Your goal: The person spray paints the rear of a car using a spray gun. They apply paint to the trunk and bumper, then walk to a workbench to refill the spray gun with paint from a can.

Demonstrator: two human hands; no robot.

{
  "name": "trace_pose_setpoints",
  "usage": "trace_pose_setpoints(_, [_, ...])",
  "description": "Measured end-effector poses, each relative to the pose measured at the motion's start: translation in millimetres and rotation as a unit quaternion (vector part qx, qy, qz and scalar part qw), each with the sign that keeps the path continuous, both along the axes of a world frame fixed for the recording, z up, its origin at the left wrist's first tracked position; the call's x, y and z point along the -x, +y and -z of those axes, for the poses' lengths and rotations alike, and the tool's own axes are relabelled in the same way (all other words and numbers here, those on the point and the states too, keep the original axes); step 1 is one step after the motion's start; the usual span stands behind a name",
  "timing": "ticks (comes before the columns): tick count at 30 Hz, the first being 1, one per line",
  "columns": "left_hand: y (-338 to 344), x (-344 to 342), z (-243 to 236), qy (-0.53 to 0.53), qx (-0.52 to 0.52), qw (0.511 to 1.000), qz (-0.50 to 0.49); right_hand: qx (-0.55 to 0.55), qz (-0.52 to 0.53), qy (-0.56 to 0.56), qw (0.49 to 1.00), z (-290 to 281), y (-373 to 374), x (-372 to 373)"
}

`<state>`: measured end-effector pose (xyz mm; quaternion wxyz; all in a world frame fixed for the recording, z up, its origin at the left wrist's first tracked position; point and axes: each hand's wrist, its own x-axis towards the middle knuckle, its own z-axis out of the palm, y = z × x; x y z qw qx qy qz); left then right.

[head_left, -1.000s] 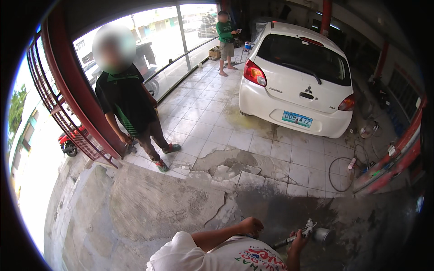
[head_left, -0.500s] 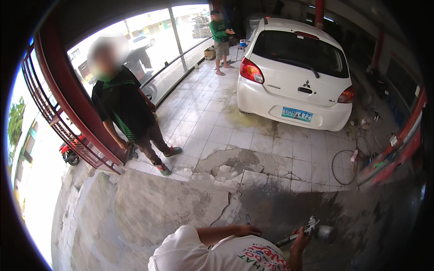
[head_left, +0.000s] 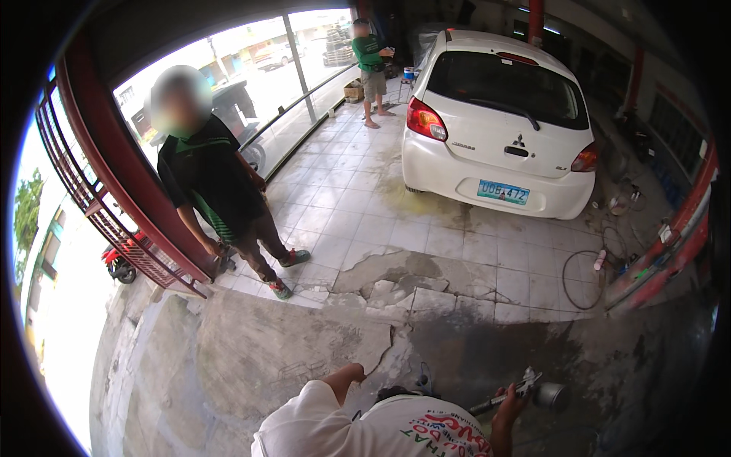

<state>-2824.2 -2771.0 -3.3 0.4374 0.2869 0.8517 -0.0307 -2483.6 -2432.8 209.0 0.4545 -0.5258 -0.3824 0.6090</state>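
Note:
My right hand [head_left: 509, 406] is wrapped round a metal spray gun [head_left: 528, 385] with a round silver cup [head_left: 550, 396] at its front, held low at the bottom right of the view. My left hand [head_left: 352, 373] hangs beside my white shirt [head_left: 411, 430], over the cracked concrete. Its fingers are mostly hidden, so what it holds, if anything, does not show. Below me a small grey object at my waist is too indistinct to name.
A white hatchback [head_left: 495, 122] stands on tiles [head_left: 335, 190]. A person in dark clothes [head_left: 209, 175] stands left; another in green [head_left: 369, 53] stands behind. A red gate [head_left: 99, 190] borders the left. A coiled hose [head_left: 571, 297] lies right, beyond broken concrete [head_left: 266, 343].
My left hand has moved leftward and up, away from the front of my shirt. The spray gun stays in my right hand. The person in dark clothes stands about the same.

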Motion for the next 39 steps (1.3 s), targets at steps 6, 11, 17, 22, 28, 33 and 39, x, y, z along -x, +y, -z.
trace_pose_setpoints(6, [61.6,-46.8,3.2,-0.062,-0.152,0.986,-0.004,0.045,-0.032,0.012,0.998,6.8,1.2,1.4])
trace_pose_setpoints(11, [89.8,-60.8,0.0,-0.082,-0.164,0.982,0.039,0.005,-0.054,0.034,0.998,15.7,-0.5,-4.2])
trace_pose_setpoints(17, [128.7,-76.2,-52.1,-0.105,-0.258,0.960,0.038,0.005,-0.040,0.022,0.999,9.7,7.7,-31.5])
trace_pose_setpoints(22, [182.4,-126.0,-105.3,-0.067,-0.292,0.954,-0.017,0.015,-0.039,0.051,0.998,-0.7,18.2,-60.1])
trace_pose_setpoints(28, [241.6,-215.7,-114.4,-0.156,-0.225,0.961,0.043,-0.026,-0.017,0.035,0.999,4.6,57.0,-144.3])
trace_pose_setpoints(33, [222.2,-268.8,-14.4,-0.251,-0.230,0.938,0.071,-0.026,-0.032,0.055,0.998,9.7,83.8,-202.7])
trace_pose_setpoints(39, [297.2,-329.1,-64.6,-0.248,-0.151,0.954,0.070,-0.072,-0.008,-0.024,0.997,-13.3,118.4,-281.1])
